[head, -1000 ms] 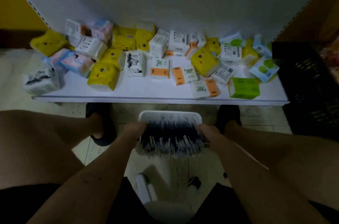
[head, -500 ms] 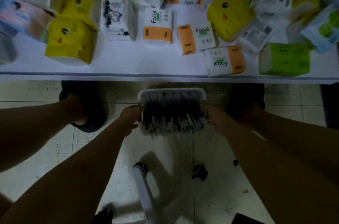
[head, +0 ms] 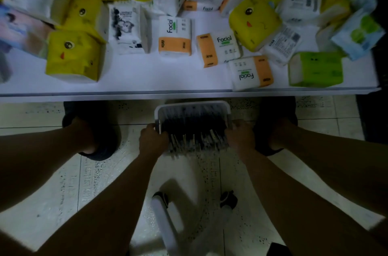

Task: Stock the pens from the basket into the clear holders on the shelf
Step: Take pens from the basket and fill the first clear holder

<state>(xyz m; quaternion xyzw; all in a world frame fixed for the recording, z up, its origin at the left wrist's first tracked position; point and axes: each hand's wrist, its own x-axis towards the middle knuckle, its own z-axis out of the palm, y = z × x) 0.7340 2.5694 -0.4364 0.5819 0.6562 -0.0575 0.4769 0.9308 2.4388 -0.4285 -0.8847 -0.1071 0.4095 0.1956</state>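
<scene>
A white basket [head: 192,106] full of dark pens [head: 194,133] sits low over the tiled floor, just in front of the shelf edge. My left hand [head: 152,140] grips its left side and my right hand [head: 239,137] grips its right side. Several pen ends stick out over the near rim. No clear holders are in view. The white shelf [head: 147,79] lies beyond the basket.
Many tissue packs cover the shelf: yellow ones [head: 73,56], white-and-orange "Facial" packs [head: 218,48], a green pack [head: 316,69]. My knees and dark shoes [head: 92,130] flank the basket. A white stool frame [head: 165,224] stands below my arms.
The view has tilted down and closer to the shelf. The basket stays between both hands, close under the shelf edge.
</scene>
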